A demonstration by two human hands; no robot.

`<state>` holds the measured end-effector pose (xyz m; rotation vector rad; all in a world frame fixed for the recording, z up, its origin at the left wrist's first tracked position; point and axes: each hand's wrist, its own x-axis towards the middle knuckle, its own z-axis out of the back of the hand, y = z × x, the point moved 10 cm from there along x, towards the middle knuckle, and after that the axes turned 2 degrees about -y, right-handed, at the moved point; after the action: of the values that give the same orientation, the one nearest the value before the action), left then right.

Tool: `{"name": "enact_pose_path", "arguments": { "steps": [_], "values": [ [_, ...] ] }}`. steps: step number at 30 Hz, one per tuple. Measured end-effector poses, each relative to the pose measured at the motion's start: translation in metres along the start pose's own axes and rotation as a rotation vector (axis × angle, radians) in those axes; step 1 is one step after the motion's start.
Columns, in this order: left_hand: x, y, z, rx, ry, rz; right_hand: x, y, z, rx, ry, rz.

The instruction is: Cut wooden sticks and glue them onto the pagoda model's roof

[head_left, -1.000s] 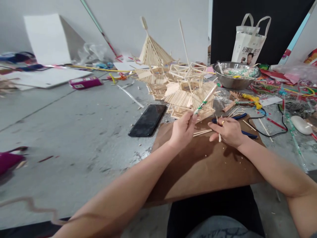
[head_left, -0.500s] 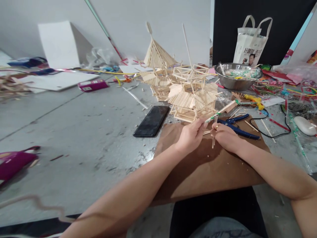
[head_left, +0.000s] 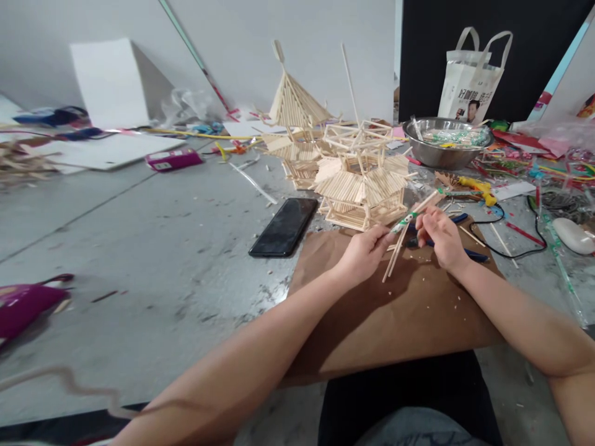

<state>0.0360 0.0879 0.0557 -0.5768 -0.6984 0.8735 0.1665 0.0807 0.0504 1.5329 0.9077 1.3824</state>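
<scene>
My left hand [head_left: 365, 253] is closed around the near end of a slim packet of wooden chopsticks [head_left: 403, 223] in a green-and-white printed sleeve. Pale wood extends from its far end. Two thin wooden sticks [head_left: 394, 263] slant down below the packet; what supports their upper ends is hidden. My right hand [head_left: 441, 238] hovers just right of the packet, its fingers loosely curled and apart, with nothing visible in them. Behind that hand lie blue-handled cutters [head_left: 474, 254], partly covered. Under both hands is a brown board [head_left: 400, 328] sprinkled with small wood chips.
A stick-built pavilion model [head_left: 362, 186] stands just beyond the hands, with a pointed-roof one [head_left: 297, 108] behind it. A black phone [head_left: 284, 228] lies left of the board. At right are a metal bowl [head_left: 449, 158], a yellow glue gun [head_left: 481, 189] and a white mouse [head_left: 571, 235].
My right hand has released the two thin sticks and moved up and right, its fingers loosening. The sticks now slant down to the left. My left hand keeps its hold on the packet.
</scene>
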Motion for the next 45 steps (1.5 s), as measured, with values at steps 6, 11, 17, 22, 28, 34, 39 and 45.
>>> {"name": "enact_pose_path", "arguments": {
  "steps": [6,11,17,22,28,34,39,45],
  "values": [
    [-0.001,0.003,-0.015,-0.033,0.101,0.029,0.000,-0.010,0.005,0.182,-0.100,-0.117],
    [0.000,0.002,-0.019,-0.078,0.092,-0.019,-0.009,-0.019,-0.019,0.119,0.036,-0.218],
    [-0.001,0.002,-0.020,-0.050,0.117,-0.009,-0.007,-0.020,-0.020,0.199,0.064,-0.242],
    [-0.002,-0.002,-0.022,-0.031,0.139,0.018,0.014,-0.010,0.026,0.306,-0.153,-0.114],
    [0.001,-0.003,-0.019,0.011,0.140,0.008,0.026,-0.012,0.042,0.342,-0.211,-0.134],
    [0.003,0.004,-0.012,0.070,0.129,0.021,0.031,-0.016,0.062,0.375,-0.322,-0.171],
    [0.009,0.008,-0.003,0.210,0.150,-0.039,0.037,-0.019,0.124,0.388,-0.613,-0.149],
    [0.014,0.037,0.004,0.622,0.292,0.055,0.032,-0.026,0.171,0.416,-0.826,-0.189]
  ]
}}
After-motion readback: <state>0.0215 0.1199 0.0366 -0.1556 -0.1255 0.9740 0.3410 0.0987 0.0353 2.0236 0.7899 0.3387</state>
